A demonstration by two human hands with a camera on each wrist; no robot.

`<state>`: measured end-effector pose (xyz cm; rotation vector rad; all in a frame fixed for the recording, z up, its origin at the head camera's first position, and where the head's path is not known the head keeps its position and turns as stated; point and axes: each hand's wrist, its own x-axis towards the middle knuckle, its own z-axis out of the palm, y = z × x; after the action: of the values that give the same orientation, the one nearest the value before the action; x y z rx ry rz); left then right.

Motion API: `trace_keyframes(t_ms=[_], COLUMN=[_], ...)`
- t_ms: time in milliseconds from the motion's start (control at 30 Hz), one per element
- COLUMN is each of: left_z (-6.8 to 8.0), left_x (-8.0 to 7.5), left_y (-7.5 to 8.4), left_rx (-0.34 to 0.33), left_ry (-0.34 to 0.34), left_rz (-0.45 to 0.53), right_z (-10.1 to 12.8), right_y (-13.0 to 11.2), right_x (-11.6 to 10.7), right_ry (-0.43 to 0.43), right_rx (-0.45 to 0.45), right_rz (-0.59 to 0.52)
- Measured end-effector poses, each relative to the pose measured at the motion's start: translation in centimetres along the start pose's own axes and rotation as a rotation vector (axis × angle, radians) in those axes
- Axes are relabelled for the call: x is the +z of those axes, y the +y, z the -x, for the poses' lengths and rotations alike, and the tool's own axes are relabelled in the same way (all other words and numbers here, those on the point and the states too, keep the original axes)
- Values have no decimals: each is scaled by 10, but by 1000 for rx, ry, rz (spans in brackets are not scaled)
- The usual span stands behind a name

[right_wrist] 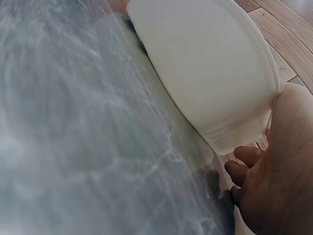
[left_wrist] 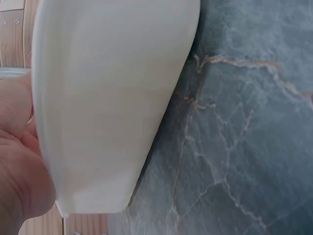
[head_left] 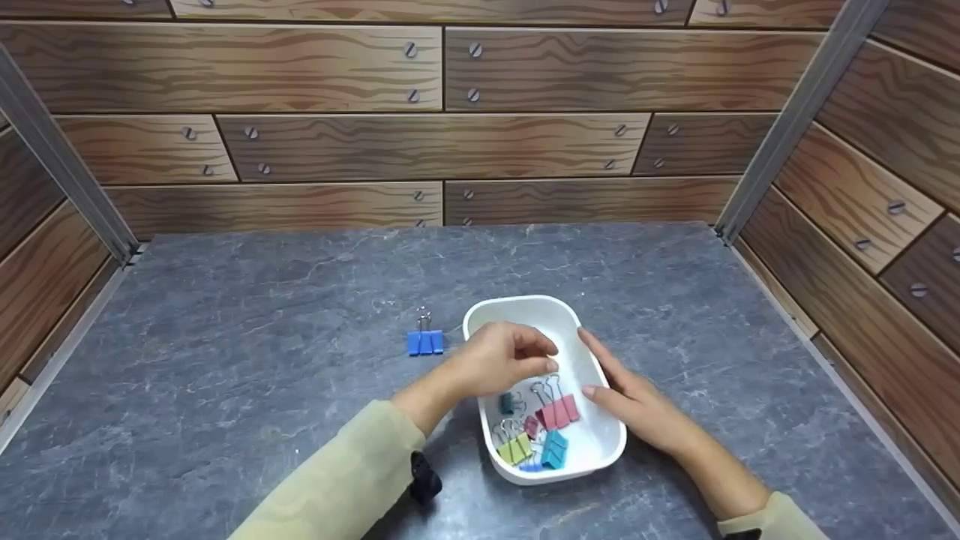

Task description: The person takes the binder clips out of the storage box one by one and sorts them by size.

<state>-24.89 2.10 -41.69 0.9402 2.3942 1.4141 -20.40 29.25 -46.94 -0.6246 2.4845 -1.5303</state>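
Observation:
A white tray (head_left: pixel 592 442) sits on the grey stone table (head_left: pixel 262 322) and holds several binder clips: a pink one (head_left: pixel 561 412), a teal one (head_left: pixel 509 403), a yellow-green one (head_left: pixel 516 449) and a blue one (head_left: pixel 555 450). My left hand (head_left: pixel 546 364) hovers over the tray with fingers curled toward the thumb, just above the pink clip's wire handles; whether it pinches anything is hidden. My right hand (head_left: pixel 600 367) rests with straight fingers on the tray's right rim. The wrist views show only the tray's outer wall (left_wrist: pixel 107 98) (right_wrist: pixel 210 73), my left palm (left_wrist: pixel 19 166) and my right hand (right_wrist: pixel 274 181).
One blue binder clip (head_left: pixel 425 341) lies on the table just left of the tray. Wood-patterned walls (head_left: pixel 442 142) enclose the table at the back and both sides. Bare stone table surface (left_wrist: pixel 234 147) stretches to the left and far side.

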Motion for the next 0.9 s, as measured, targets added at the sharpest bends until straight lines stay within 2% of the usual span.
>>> trace_keyframes(t_ms=[367, 567, 900], left_z=[-6, -6, -7], left_x=[5, 4, 6], left_y=[2, 2, 2], left_rx=[-11, -22, -3], left_ry=[-79, -90, -78], left_rz=[-192, -286, -318], right_z=[2, 0, 0], right_y=[0, -1, 0], right_x=[-2, -1, 0], right_ry=[2, 7, 3], right_rx=[3, 3, -2], right_rz=[23, 32, 25])
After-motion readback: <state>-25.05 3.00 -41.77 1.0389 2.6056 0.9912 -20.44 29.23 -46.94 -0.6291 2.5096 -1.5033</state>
